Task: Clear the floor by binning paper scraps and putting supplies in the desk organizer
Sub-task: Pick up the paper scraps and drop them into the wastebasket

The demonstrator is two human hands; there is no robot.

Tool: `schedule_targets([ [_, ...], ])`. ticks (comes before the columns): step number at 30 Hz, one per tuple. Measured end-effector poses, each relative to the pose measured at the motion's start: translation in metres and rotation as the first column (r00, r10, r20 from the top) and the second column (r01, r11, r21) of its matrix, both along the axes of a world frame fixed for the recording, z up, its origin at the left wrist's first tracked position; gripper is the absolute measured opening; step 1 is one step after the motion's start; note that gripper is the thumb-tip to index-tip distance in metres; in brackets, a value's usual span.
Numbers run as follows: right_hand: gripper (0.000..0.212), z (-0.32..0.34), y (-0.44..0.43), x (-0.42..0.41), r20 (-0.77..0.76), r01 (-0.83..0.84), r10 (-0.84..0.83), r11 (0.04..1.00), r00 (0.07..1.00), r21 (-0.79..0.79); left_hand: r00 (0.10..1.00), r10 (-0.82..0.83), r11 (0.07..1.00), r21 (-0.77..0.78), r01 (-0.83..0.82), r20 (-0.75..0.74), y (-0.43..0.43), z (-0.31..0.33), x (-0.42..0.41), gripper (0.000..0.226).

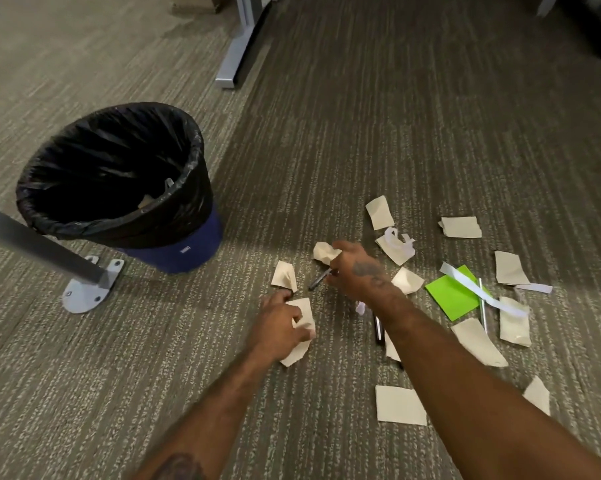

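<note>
While open carpet (413,116) extends ahead of the scraps, I have my left hand (278,327) clamped on a beige paper scrap (301,348) and my right hand (356,268) gripping a crumpled scrap (325,252) and a pen (318,281). The bin (115,174), left of both, black-lined, contains a few scraps. A green sticky note (449,297) lies right.

Bin (119,174) mouth open; carpet (396,133) btwn clear

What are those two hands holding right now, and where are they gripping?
The left hand clutches a tan paper scrap around its middle. The right hand holds a crumpled scrap and pinches a dark pen by its upper end.
</note>
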State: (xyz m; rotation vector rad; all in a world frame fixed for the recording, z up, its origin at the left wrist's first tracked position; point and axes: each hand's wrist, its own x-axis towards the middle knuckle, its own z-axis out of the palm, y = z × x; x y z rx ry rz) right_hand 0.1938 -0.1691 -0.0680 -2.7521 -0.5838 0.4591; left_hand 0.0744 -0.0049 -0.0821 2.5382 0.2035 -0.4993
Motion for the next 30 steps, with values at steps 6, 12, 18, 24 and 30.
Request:
schedule_targets([
  [6, 0.039, -0.007, 0.003, -0.006, 0.092, 0.070, -0.067, 0.997, 0.993, -0.026, 0.998, 0.021, 0.998, 0.060, -0.025, 0.066, -0.002, -0.008, -0.003, 0.033],
  [12, 0.023, 0.017, 0.000, -0.013, 0.060, 0.167, -0.171, 0.983, 0.983, 0.074, 0.988, 0.098, 0.995, -0.003, -0.098, 0.117, 0.000, 0.016, -0.007, 0.026],
  [18, 0.054, 0.091, 0.029, -0.001, 0.021, 0.166, -0.179, 0.948, 0.984, 0.272, 0.953, 0.204, 0.960, -0.238, -0.150, 0.222, 0.036, 0.082, -0.001, 0.047],
  [24, 0.027, 0.205, 0.096, 0.014, 0.102, 0.048, -0.083, 0.951, 0.991, 0.307, 0.856, 0.206, 0.973, -0.189, -0.129, 0.475, 0.111, 0.188, 0.015, 0.023],
  [30, 0.027, 0.299, 0.154, 0.012, 0.166, 0.017, -0.117, 0.861, 0.979, 0.508, 0.691, 0.309, 0.948, -0.156, -0.277, 0.654, 0.189, 0.267, 0.023, 0.026],
])
